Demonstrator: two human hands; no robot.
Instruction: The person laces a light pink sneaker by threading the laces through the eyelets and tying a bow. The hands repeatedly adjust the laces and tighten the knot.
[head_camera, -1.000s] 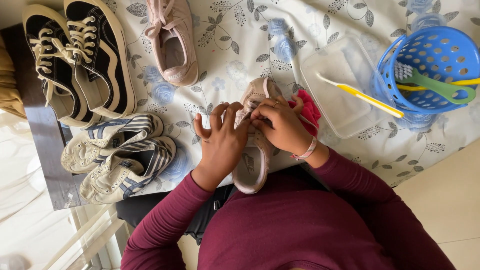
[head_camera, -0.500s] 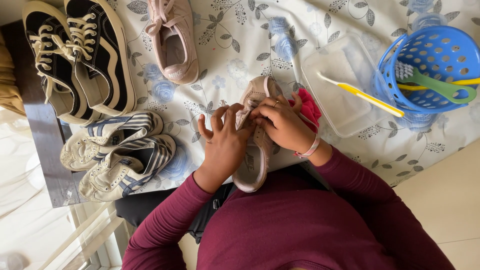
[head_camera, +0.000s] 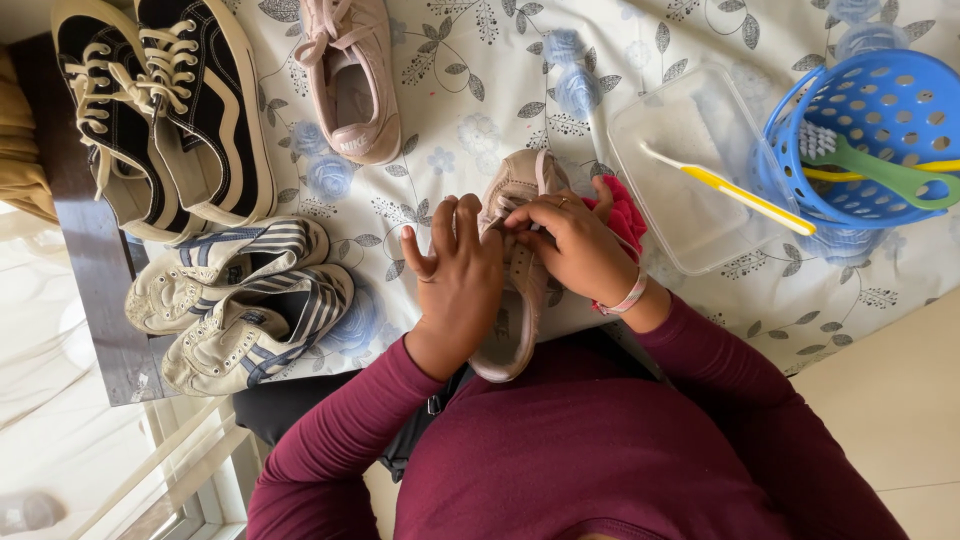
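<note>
Both hands work a pale pink sneaker (head_camera: 520, 290) at the near edge of the floral tablecloth (head_camera: 470, 90). The left hand (head_camera: 458, 280) grips its side, fingers curled around it; the right hand (head_camera: 575, 245) pinches the tongue area. The heel overhangs the edge, so a loosened grip could let the sneaker tip into the lap.
</note>
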